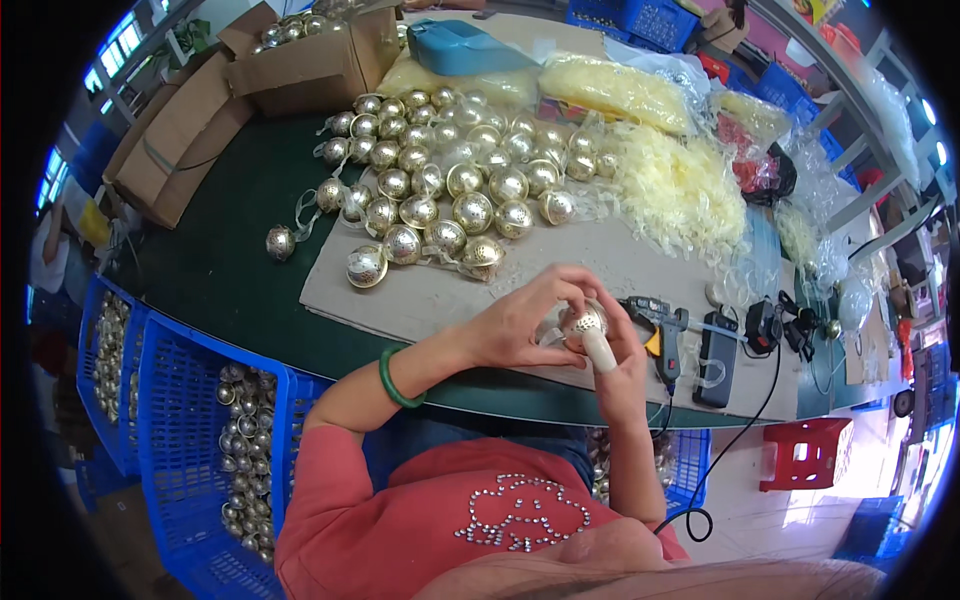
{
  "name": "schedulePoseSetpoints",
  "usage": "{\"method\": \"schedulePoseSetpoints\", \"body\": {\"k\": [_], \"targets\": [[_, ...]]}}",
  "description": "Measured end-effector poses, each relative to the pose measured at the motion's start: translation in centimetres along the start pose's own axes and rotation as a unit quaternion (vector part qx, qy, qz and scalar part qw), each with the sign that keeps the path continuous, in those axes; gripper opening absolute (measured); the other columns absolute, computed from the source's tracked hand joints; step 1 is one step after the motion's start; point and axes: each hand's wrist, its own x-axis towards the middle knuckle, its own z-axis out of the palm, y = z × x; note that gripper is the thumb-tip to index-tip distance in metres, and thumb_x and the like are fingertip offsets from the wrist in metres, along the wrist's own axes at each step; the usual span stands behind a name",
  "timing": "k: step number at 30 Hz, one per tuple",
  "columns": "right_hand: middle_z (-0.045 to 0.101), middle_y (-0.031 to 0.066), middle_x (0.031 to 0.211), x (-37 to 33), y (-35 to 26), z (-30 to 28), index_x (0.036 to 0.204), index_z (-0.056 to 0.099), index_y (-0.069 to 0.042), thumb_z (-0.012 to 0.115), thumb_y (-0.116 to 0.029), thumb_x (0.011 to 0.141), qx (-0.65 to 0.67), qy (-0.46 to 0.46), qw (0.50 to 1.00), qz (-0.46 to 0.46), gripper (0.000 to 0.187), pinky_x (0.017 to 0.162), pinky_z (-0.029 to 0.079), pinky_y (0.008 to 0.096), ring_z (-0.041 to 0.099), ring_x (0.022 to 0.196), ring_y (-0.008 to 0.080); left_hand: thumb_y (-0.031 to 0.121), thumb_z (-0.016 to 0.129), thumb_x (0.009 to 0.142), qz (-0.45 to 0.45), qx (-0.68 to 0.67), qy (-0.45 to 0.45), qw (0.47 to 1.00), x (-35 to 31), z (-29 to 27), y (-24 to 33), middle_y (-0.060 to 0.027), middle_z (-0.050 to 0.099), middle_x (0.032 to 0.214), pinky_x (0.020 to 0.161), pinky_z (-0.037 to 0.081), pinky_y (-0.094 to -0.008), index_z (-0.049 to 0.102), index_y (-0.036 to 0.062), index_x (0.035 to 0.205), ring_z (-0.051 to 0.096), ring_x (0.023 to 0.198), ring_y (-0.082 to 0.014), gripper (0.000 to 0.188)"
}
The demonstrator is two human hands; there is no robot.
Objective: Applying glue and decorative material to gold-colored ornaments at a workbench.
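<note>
- The green worktop (230,240) runs across in front of the person, bigger than anything else near the work.
- On it lies a cardboard sheet (560,250), and on that a heap of balls (465,180), shiny, pale gold and round.
- The left hand (520,322) comes in from the side, its fingers bent and pinching the left and upper part of 1 ball (583,324).
- The right hand (626,355) closes on that same ball from the other side; 1 of its fingers wears a white cover (600,352) and lies across the front.
- That ball sits between the 2 hands, above the near edge of the cardboard sheet, just left of the glue gun (668,345).
- I'd guess it is light and stiff, a thin shell that could dent, slick where it is polished. I'd take it by opposite sides, with 2 or 3 fingers and little squeeze.
- Being round, it shows me no long axis; its dotted face points up towards the person, and the fingers hide the rest.
</note>
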Motion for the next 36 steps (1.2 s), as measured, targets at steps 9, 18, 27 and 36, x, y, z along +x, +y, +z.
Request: {"method": "schedulePoseSetpoints", "body": {"k": [9, 18, 27, 36], "targets": [[0.063, 0.0127, 0.139, -0.4, -0.1, -1.0, 0.15, 0.053, 0.001, 0.071, -0.018, 0.102, -0.11, 0.081, 0.987, -0.089, 0.054, 0.106, 0.053, 0.0366, 0.062, 0.126, 0.021, 0.025, 0.086, 0.091, -0.136, -0.062, -0.045, 0.988, -1.2, -0.2, -2.6, -0.0125, 0.053, 0.142, 0.115, 0.045, -0.0397, 0.079, 0.0081, 0.106, 0.057, 0.129, -0.0251, 0.024], [0.066, 0.009, 0.133, -0.9, -0.7, -2.9, 0.147, 0.058, -0.001, 0.067, -0.02, 0.105, -0.064, 0.106, 0.992, -0.024, 0.047, 0.1, 0.053, 0.0329, 0.063, 0.119, 0.0177, 0.011, 0.08, 0.093, -0.009, 0.001, -0.031, 0.999, 0.6, -0.5, -0.5, -0.0188, 0.047, 0.153, 0.109, 0.055, -0.0433, 0.07, 0.0134, 0.141, 0.058, 0.136, -0.0299, 0.049], [0.062, 0.017, 0.13, -1.0, 0.4, -7.7, 0.133, 0.065, -0.007, 0.083, -0.033, 0.088, -0.666, 0.286, 0.679, -0.111, 0.055, 0.107, 0.042, 0.0494, 0.053, 0.126, 0.0378, 0.014, 0.088, 0.085, -0.142, 0.043, -0.094, 0.984, -0.3, 0.2, -0.6, -0.0133, 0.041, 0.164, 0.107, 0.057, -0.0385, 0.039, 0.0171, 0.165, 0.061, 0.133, -0.0268, 0.094], [0.065, 0.0189, 0.128, -0.7, 1.3, -8.3, 0.143, 0.06, -0.007, 0.087, -0.031, 0.083, -0.645, 0.292, 0.697, -0.111, 0.071, 0.104, 0.047, 0.0467, 0.061, 0.117, 0.0388, 0.019, 0.091, 0.083, -0.131, -0.016, 0.013, 0.991, -0.5, 0.8, -0.7, -0.0075, 0.047, 0.128, 0.102, 0.059, -0.0355, 0.036, 0.017, 0.167, 0.065, 0.115, -0.0215, 0.101]]}}
